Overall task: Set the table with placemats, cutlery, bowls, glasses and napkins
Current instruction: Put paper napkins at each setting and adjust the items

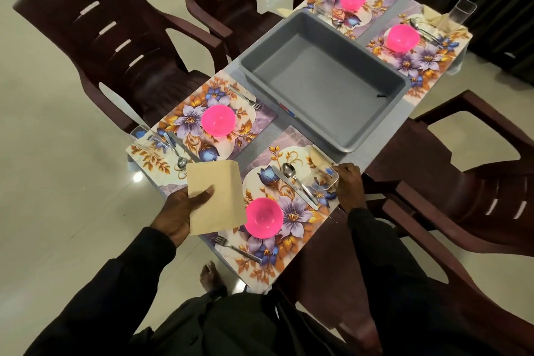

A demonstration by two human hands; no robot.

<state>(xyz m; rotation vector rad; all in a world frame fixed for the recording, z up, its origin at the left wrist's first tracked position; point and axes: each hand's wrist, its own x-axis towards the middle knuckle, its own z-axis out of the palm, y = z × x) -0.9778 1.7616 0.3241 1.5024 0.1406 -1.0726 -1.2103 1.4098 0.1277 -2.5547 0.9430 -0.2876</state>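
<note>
left hand — pinches beige napkin, thumb on top | right hand — fingers curled round clear glass at near placemat, beyond pink bowl

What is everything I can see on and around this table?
table: one, grey top, centre
placemats: four, floral, table corners
bowls: four, pink, one per placemat
tub: one, grey, mid-table
glasses: at least three, clear, placemat edges
cutlery: several pieces, silver, beside the bowls
napkins: at least three, beige, at settings and in hand
chairs: several, dark brown, both sides
left hand: holds one napkin
right hand: grips the near glass
</note>
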